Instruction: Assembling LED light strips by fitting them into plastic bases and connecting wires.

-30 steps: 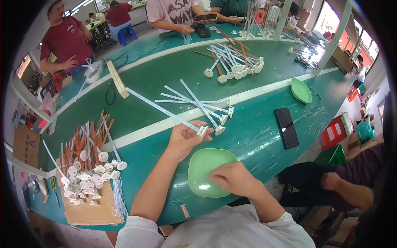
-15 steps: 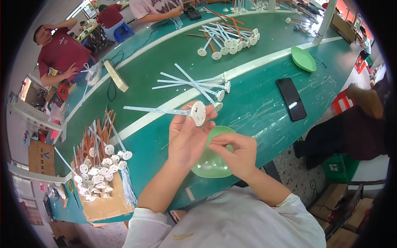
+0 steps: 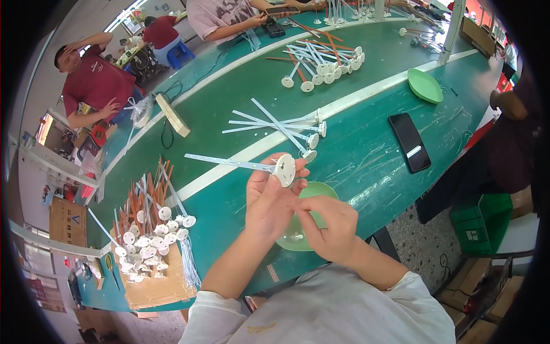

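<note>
A round white disc with a pale LED strip [image 3: 226, 162] sticking out leftward is in my left hand [image 3: 264, 206], pinched between thumb and fingers. The disc's slotted face is turned toward me. My right hand [image 3: 332, 226] has its thumb and forefinger pressed together beside the left fingertips, just below the disc. Whatever it pinches, if anything, is too small to make out. Beneath both hands is a light green bowl [image 3: 297, 241], partly covered by them; shiny small contents show faintly inside. Several similar disc-and-strip pieces [image 3: 310, 140] lie just beyond, across the white divider.
At left, a cardboard sheet [image 3: 160, 295] bears a heap of white discs with brown and pale strips. A phone [image 3: 409, 143] and second green dish [image 3: 425, 86] lie right. Another pile [image 3: 329, 66], a wooden block [image 3: 172, 114] and co-workers are across the green table.
My right hand's pinched fingertips have come up to the left hand's fingers. The whole scene has shifted slightly right and down in view. The left hand still holds the disc with its strip.
</note>
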### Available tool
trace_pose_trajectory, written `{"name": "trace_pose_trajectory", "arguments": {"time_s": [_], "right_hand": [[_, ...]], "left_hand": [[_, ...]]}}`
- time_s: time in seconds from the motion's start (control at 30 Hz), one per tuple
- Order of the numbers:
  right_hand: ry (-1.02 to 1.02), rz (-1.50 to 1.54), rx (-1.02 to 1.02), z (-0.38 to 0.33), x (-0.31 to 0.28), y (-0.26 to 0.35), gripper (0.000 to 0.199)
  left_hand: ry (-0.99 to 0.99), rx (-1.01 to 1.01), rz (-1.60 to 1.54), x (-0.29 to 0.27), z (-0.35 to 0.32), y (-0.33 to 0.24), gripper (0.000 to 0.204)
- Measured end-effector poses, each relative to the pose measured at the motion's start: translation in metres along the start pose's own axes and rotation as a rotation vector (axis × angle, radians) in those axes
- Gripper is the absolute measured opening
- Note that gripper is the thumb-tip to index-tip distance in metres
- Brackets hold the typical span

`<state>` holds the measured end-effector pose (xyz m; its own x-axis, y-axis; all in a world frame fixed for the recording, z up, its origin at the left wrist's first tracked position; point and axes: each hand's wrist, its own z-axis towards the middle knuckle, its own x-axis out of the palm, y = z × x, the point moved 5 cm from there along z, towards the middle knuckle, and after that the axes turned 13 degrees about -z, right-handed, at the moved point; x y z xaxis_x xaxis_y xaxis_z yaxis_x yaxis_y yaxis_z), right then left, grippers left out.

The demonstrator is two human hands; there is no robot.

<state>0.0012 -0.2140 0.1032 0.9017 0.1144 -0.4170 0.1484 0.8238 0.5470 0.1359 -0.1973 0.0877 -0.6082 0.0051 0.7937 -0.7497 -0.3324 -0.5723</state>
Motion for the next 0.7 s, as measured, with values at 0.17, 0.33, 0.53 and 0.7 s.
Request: {"name": "trace_pose_trajectory", "arguments": {"time_s": [0.17, 0.33, 0.53, 0.7], "right_hand": [[-0.068, 0.169, 0.134, 0.009, 0.002, 0.002, 0.013], [-0.094, 0.05, 0.083, -0.005, 0.006, 0.004, 0.016], [-0.085, -0.115, -0.08, 0.0, 0.002, 0.011, 0.014], [-0.011, -0.079, -0.025, 0.011, -0.015, 0.006, 0.01]], "left_hand": [[0.075, 0.031, -0.091, 0.015, -0.002, 0.003, 0.048], [0.103, 0.074, -0.161, 0.009, 0.002, -0.007, 0.049], [0.144, 0.104, -0.122, 0.006, 0.003, -0.011, 0.05], [0.181, 0.035, -0.094, 0.003, 0.005, -0.006, 0.05]]}}
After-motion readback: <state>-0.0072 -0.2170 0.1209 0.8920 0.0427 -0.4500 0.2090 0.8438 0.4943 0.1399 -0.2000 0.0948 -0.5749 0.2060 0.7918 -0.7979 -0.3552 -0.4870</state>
